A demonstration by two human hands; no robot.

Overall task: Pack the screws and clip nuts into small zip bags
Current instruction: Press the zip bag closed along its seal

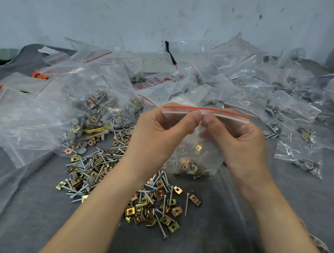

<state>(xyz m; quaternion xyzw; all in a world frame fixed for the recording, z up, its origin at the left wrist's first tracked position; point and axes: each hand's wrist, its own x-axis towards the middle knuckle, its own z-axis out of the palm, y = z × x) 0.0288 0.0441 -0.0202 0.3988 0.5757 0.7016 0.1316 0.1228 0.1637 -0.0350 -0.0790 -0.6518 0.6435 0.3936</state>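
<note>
Red-striped bag (pixel 199 151) edge pinched between left hand (pixel 160 132) and right hand (pixel 240 143).

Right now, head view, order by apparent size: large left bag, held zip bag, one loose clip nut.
1. large left bag
2. held zip bag, though it is nearer the camera
3. clip nut
</note>
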